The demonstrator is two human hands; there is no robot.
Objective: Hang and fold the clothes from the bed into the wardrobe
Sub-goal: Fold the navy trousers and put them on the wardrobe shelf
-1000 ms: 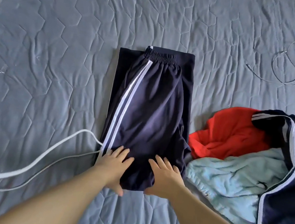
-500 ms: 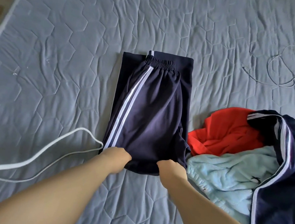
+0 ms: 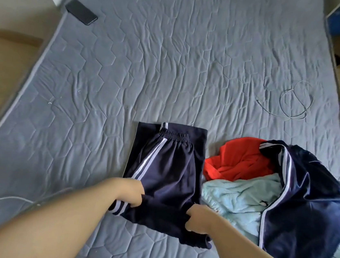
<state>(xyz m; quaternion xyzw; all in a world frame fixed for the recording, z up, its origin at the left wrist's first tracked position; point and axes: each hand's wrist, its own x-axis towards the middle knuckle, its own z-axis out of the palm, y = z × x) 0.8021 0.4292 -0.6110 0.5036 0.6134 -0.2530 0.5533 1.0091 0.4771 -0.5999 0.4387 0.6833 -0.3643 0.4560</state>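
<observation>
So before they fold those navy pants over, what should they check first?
1. Left hand grips the striped near corner of the navy pants: ok.
2. Right hand grips the other near corner: ok.
3. The far half of the pants lies flat on the bed, with the waistband on top: ok.
4. The light blue garment is apart from the pants' right edge: cannot tell. They lie very close together.
5. The white cable on the left is apart from the pants: ok.
</observation>
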